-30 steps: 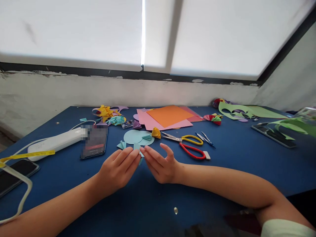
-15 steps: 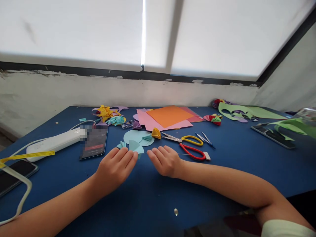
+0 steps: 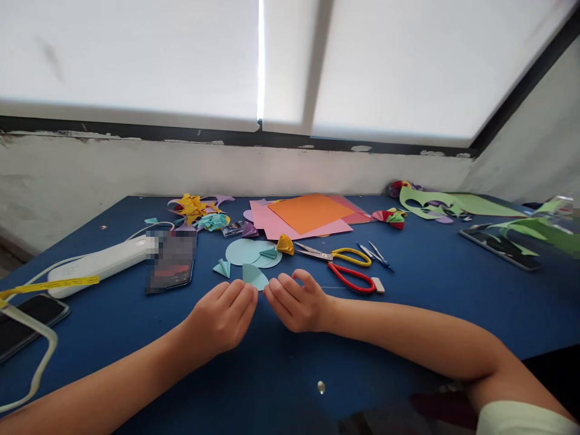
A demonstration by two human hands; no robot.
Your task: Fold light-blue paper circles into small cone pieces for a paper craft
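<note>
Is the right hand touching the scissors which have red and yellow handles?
Apart. The head view shows a strip of blue tabletop between the right hand and the scissors.

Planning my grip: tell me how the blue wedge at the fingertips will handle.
The blue wedge probably holds its shape, since it juts out without sagging. Looking like thin paper, it's likely light, and might crease if pinched hard.

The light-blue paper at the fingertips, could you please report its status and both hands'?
Left hand pinching light-blue paper. Right hand, fingertips at paper's edge. Scissors beyond right hand, not between hands.
</note>
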